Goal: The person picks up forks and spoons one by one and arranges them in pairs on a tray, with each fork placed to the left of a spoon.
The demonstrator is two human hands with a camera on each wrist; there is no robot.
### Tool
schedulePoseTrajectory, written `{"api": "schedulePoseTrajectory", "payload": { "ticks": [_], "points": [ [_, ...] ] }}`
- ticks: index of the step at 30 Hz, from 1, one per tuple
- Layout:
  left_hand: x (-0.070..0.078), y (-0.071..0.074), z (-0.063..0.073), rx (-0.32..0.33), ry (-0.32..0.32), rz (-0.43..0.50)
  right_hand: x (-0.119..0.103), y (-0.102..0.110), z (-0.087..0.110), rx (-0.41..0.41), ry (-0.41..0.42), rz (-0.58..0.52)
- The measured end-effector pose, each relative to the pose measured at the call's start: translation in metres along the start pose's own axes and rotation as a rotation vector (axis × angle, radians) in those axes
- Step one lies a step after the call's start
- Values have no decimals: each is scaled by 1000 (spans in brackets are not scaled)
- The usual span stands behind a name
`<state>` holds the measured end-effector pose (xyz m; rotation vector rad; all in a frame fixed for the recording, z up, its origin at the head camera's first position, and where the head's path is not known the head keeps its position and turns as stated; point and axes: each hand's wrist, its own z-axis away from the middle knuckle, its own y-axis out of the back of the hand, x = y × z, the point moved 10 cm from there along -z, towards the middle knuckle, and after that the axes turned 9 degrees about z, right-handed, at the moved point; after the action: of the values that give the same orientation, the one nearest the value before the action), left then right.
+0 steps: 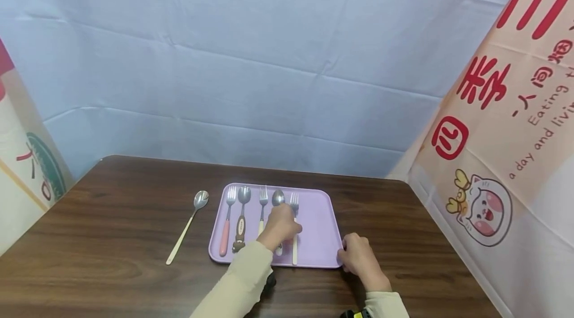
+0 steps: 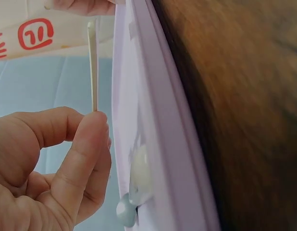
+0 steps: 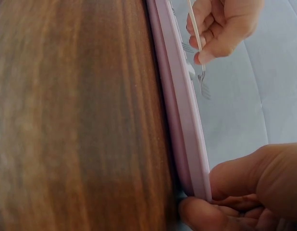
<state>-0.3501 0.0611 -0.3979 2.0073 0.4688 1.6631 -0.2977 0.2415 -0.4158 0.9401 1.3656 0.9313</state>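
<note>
A fork with a pale cream handle (image 1: 294, 252) is pinched between the thumb and fingers of my left hand (image 1: 280, 226), over the lilac tray (image 1: 319, 231). In the right wrist view its tines (image 3: 205, 90) point away from the tray's near edge, and the handle end (image 2: 92, 43) stands up in the left wrist view. My right hand (image 1: 360, 257) grips the tray's near right corner, thumb on the rim and a finger beneath. Left of the held fork, a spoon (image 1: 278, 197) lies on the tray, partly hidden by my left hand.
Also on the tray are a pink-handled fork (image 1: 225, 238), a brown bear-handled spoon (image 1: 240, 228) and another cream-handled fork (image 1: 263, 198). A cream-handled spoon (image 1: 182, 237) lies on the wooden table (image 1: 112, 238) to the left. Cloth hangs behind the table and along its sides.
</note>
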Motion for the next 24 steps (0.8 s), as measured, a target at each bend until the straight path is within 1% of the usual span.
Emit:
{"api": "schedulePoseTrajectory", "payload": {
  "ticks": [3, 9, 11, 15, 18, 24],
  "points": [
    [0, -4, -2, -6, 19, -4, 0, -1, 0, -12, -3, 2],
    [4, -9, -6, 5, 17, 40, -1, -1, 0, -7, -3, -1],
    [5, -11, -8, 10, 18, 38, 0, 0, 0, -8, -4, -1],
    [13, -13, -11, 19, -2, -13, 2, 0, 1, -4, -8, -3],
    [16, -13, -12, 25, -4, -42, 1, 1, 0, 1, -6, -11],
    [11, -13, -15, 34, 14, -43, -1, 0, -1, -6, -2, -18]
  ]
}}
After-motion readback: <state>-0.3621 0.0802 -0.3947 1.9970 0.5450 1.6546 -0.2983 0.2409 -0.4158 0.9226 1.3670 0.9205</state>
